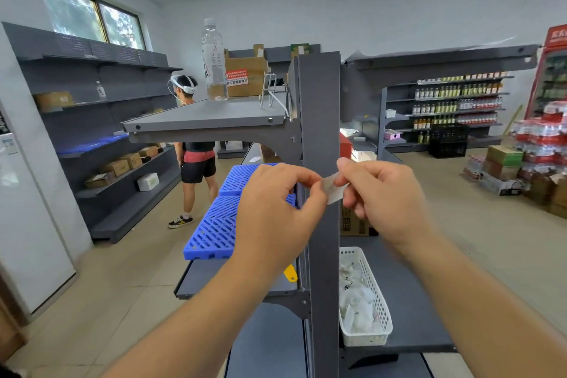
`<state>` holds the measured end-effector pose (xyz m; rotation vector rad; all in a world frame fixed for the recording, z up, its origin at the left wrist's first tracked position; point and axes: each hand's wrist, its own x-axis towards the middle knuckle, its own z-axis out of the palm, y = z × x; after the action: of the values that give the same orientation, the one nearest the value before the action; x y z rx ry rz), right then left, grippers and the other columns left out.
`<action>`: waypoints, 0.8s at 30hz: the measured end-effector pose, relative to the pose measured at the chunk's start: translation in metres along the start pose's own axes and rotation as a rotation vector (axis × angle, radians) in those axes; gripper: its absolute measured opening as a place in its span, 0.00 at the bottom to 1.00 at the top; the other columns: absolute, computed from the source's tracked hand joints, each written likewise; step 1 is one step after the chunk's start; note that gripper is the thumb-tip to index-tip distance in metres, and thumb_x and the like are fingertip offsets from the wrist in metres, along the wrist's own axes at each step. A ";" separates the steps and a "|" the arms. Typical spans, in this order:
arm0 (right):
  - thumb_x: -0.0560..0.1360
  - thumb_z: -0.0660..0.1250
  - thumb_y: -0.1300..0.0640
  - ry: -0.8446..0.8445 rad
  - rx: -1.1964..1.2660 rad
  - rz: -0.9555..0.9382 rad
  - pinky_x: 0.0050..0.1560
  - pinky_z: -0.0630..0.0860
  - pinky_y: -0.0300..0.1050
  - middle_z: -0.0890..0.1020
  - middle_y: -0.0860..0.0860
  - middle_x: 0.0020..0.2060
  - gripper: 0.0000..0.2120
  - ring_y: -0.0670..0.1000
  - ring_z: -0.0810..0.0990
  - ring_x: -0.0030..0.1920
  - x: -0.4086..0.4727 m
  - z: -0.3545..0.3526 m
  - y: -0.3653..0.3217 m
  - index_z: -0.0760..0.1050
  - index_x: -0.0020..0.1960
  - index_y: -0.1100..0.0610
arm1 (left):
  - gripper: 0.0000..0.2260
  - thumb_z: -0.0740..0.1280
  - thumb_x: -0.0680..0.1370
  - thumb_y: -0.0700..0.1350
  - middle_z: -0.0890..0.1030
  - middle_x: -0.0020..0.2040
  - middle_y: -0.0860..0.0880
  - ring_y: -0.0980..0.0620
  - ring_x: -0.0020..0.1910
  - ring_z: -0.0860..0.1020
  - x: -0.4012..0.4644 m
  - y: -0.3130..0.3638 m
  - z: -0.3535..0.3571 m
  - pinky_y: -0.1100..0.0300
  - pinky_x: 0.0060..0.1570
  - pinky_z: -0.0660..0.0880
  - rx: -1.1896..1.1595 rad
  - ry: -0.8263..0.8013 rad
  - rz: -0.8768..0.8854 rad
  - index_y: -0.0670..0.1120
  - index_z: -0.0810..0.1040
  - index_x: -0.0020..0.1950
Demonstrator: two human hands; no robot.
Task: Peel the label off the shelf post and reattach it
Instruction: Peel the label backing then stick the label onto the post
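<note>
both hands up at mid-frame in front of the dark shelf post. the label, a small pale strip, is between them, just centre-right. right hand pinches its upper edge with thumb and forefinger, left hand pinches the other end. white basket sits lower right.

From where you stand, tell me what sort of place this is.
Probably a small grocery shop being stocked: grey retail shelving, rows of bottled goods along the far wall, and stacked packs of bottled water on the floor.
</note>
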<state>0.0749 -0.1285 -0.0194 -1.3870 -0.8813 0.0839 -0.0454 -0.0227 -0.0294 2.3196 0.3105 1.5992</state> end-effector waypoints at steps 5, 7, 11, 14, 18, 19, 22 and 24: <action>0.76 0.71 0.56 -0.011 -0.067 0.042 0.31 0.68 0.44 0.80 0.56 0.25 0.15 0.51 0.70 0.26 0.003 -0.009 0.001 0.82 0.34 0.64 | 0.05 0.70 0.76 0.46 0.83 0.39 0.54 0.50 0.41 0.76 -0.002 -0.003 0.008 0.55 0.48 0.73 0.095 -0.002 0.247 0.47 0.84 0.42; 0.74 0.70 0.61 -0.029 -0.100 0.047 0.31 0.68 0.45 0.81 0.52 0.25 0.12 0.52 0.71 0.27 0.006 -0.012 0.002 0.81 0.33 0.62 | 0.05 0.70 0.76 0.46 0.83 0.39 0.54 0.48 0.41 0.77 -0.002 -0.003 0.010 0.52 0.47 0.73 0.134 -0.009 0.296 0.47 0.84 0.42; 0.76 0.70 0.60 -0.017 -0.239 -0.080 0.30 0.70 0.38 0.77 0.48 0.23 0.10 0.46 0.69 0.25 0.011 -0.019 0.003 0.82 0.36 0.57 | 0.04 0.70 0.76 0.46 0.84 0.42 0.55 0.49 0.44 0.79 -0.002 -0.003 0.013 0.51 0.49 0.74 0.112 -0.079 0.295 0.48 0.85 0.45; 0.78 0.70 0.57 0.046 -0.318 -0.203 0.29 0.68 0.34 0.72 0.46 0.23 0.09 0.44 0.67 0.25 0.020 -0.021 0.009 0.82 0.40 0.55 | 0.04 0.70 0.76 0.46 0.83 0.43 0.56 0.50 0.45 0.78 0.000 -0.006 0.013 0.51 0.49 0.74 0.087 -0.087 0.232 0.49 0.84 0.46; 0.80 0.69 0.55 0.075 -0.359 -0.234 0.29 0.68 0.33 0.70 0.47 0.25 0.09 0.44 0.68 0.26 0.035 -0.021 0.021 0.81 0.41 0.52 | 0.05 0.68 0.77 0.46 0.82 0.43 0.56 0.51 0.45 0.78 0.004 -0.014 0.016 0.51 0.50 0.75 0.105 -0.112 0.187 0.49 0.83 0.46; 0.80 0.69 0.55 0.074 -0.356 -0.231 0.30 0.68 0.32 0.70 0.45 0.24 0.09 0.44 0.68 0.26 0.038 -0.020 0.024 0.81 0.41 0.52 | 0.05 0.68 0.77 0.46 0.82 0.43 0.56 0.51 0.45 0.78 0.005 -0.015 0.016 0.51 0.50 0.75 0.110 -0.115 0.181 0.49 0.83 0.46; 0.80 0.69 0.56 0.060 -0.349 -0.235 0.31 0.69 0.31 0.70 0.44 0.23 0.08 0.43 0.69 0.26 0.045 -0.015 0.028 0.82 0.42 0.52 | 0.05 0.67 0.77 0.47 0.83 0.43 0.56 0.52 0.45 0.78 0.005 -0.017 0.018 0.53 0.51 0.75 0.124 -0.130 0.176 0.49 0.83 0.46; 0.80 0.69 0.56 0.043 -0.337 -0.238 0.31 0.69 0.29 0.71 0.43 0.23 0.08 0.42 0.69 0.26 0.048 -0.013 0.031 0.83 0.43 0.53 | 0.06 0.67 0.76 0.47 0.83 0.43 0.56 0.52 0.45 0.78 0.005 -0.018 0.018 0.53 0.51 0.75 0.130 -0.139 0.166 0.49 0.83 0.46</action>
<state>0.1287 -0.1059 -0.0218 -1.5761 -1.0515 -0.2880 -0.0269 -0.0064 -0.0374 2.6012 0.1995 1.5209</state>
